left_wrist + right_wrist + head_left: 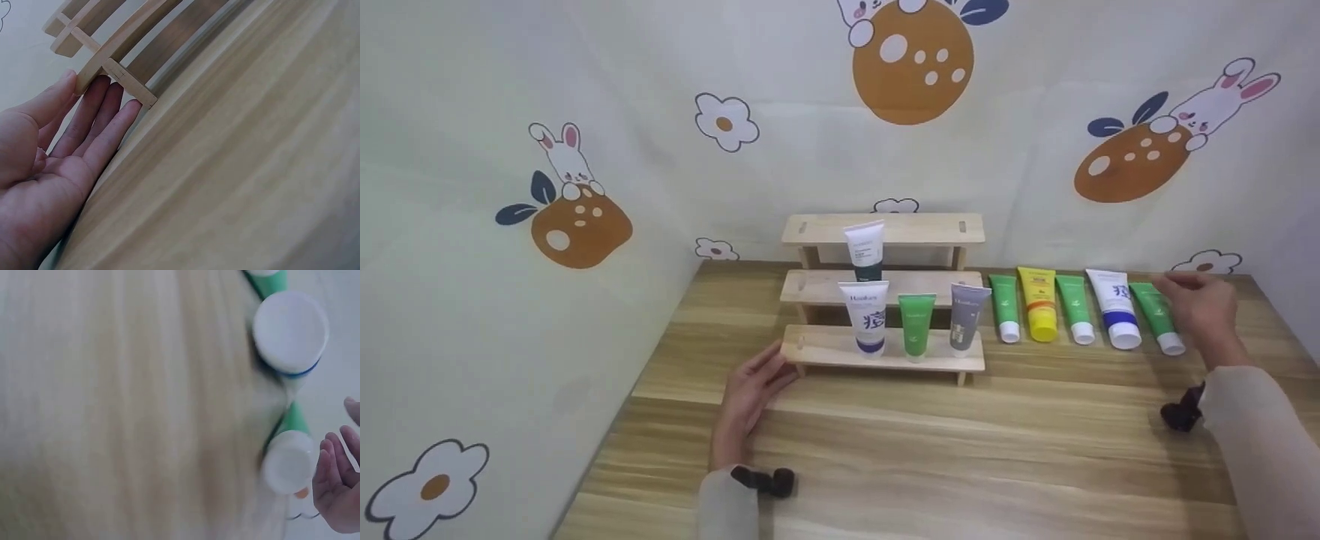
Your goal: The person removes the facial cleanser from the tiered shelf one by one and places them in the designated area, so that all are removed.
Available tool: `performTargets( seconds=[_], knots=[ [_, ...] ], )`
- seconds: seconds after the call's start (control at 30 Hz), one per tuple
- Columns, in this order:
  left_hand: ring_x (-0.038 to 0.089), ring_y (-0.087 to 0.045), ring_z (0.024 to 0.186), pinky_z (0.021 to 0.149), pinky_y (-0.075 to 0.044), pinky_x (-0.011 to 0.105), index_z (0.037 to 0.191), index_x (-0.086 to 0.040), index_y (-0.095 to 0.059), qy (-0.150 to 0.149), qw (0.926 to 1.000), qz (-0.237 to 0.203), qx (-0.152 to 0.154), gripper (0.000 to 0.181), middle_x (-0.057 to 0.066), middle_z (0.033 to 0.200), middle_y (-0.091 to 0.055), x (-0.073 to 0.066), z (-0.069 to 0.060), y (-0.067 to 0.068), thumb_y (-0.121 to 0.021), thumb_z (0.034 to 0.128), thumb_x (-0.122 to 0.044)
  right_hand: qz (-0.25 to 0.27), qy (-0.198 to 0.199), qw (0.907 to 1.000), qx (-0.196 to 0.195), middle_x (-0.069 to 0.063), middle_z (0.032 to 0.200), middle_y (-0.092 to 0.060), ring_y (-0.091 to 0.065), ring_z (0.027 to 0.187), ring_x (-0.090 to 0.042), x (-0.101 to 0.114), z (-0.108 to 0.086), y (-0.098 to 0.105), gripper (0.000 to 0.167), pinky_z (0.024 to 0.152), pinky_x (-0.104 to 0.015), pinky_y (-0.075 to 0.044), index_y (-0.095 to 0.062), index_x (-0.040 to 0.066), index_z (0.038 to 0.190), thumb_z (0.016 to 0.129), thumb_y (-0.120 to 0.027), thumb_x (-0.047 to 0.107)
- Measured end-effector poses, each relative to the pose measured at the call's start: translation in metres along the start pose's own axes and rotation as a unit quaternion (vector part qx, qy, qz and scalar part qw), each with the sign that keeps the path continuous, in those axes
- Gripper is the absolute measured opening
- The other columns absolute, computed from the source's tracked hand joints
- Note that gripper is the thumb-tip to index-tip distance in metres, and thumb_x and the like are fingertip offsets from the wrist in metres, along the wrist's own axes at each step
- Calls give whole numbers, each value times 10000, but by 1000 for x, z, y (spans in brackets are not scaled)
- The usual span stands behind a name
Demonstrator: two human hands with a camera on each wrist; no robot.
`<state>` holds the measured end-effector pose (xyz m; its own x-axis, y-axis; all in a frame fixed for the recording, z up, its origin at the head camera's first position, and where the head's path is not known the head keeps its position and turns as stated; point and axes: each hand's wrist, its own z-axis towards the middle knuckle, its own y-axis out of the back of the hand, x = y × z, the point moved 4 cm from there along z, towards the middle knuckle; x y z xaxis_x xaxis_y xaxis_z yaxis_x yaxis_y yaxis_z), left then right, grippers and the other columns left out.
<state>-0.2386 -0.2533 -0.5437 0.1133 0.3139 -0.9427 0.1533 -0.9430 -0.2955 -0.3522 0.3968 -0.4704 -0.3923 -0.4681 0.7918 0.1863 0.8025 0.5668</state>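
Note:
A three-step wooden display rack (885, 227) stands on the table against the backdrop. At the left end of its lowest step, my left hand (754, 390) pinches the board, with the thumb on the board's edge and the fingers (107, 121) beneath it by the leg. A white tube with blue print (864, 315), a green tube (916, 324) and a grey tube (966, 319) stand on that step. One white tube with a dark cap (865, 247) stands higher up. My right hand (1200, 307) hovers with loose fingers beside the rightmost green tube (1155, 311), holding nothing.
To the rack's right lies a row of tubes: a green one (1004, 300), a yellow one (1039, 296), another green one (1074, 300) and a white-and-blue one (1112, 300). Behind the wood-grain table (922, 450) hangs a printed cloth (795, 165).

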Motion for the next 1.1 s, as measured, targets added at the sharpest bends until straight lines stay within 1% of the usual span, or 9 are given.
performTargets(
  seconds=[0.17,0.23,0.33,0.43,0.5,0.6,0.8,0.93,1.1],
  knots=[
    [234,-682,1128,1024,-589,392,1442,32,-472,64,9999,70,-56,494,263,1508,-457,0,-1,1,-622,984,-78,129,374,9992,-34,-154,1573,-375,-426,1384,-298,34,-14,-8,937,1181,-376,-459,-369,130,1543,858,-506,754],
    [239,-679,1138,1026,-587,392,1439,23,-481,77,9999,113,-76,493,258,1508,-459,1,-1,1,-629,981,-84,275,512,9983,-25,-72,1495,-456,-482,1309,-210,48,-22,-11,940,1138,-290,-489,-386,157,1538,834,-521,766],
    [231,-682,1123,1023,-590,396,1445,28,-474,61,9999,125,-62,487,261,1509,-457,2,0,1,-614,987,-65,591,807,9950,-34,108,1263,-562,-543,1156,-72,69,-34,-14,866,987,-125,-534,-452,186,1493,827,-572,728],
    [216,-685,1105,1020,-592,402,1457,51,-446,-2,10000,86,0,491,267,1526,-428,2,0,1,-588,996,-39,827,1117,9903,-81,249,1060,-541,-553,1015,25,89,-46,-19,757,800,-13,-524,-521,196,1422,841,-619,672],
    [217,-682,1107,1022,-590,407,1465,62,-429,-23,10000,34,46,497,272,1534,-412,3,1,1,-576,998,-25,908,1295,9874,-110,256,1035,-553,-566,994,29,102,-56,-21,691,775,-9,-522,-549,204,1383,858,-628,646],
    [217,-674,1133,1023,-589,403,1467,59,-427,-40,9999,104,77,510,274,1535,-410,2,1,0,-592,998,-56,1058,1526,9826,-95,234,1052,-580,-586,998,19,124,-70,-23,631,796,-19,-528,-577,227,1343,862,-636,631],
    [233,-677,1133,1023,-590,399,1469,65,-417,-81,9998,145,80,527,293,1531,-404,0,1,2,-604,998,-81,1425,2046,9681,244,211,1086,-637,-622,1007,0,169,-100,-30,590,816,-43,-548,-598,210,1335,875,-668,572],
    [213,-682,1110,1028,-587,397,1470,69,-409,-74,9998,142,106,532,294,1522,-416,0,1,2,-603,1000,-87,1519,2305,9597,526,213,1069,-669,-647,997,-24,187,-119,-40,551,818,-76,-570,-612,187,1323,890,-687,519],
    [207,-681,1106,1031,-585,398,1466,62,-420,-49,9998,147,107,513,281,1519,-430,0,1,0,-593,1005,-82,1264,2604,9547,691,193,1024,-679,-649,960,-33,205,-139,-50,506,779,-95,-584,-627,167,1295,911,-686,490]
  ],
)
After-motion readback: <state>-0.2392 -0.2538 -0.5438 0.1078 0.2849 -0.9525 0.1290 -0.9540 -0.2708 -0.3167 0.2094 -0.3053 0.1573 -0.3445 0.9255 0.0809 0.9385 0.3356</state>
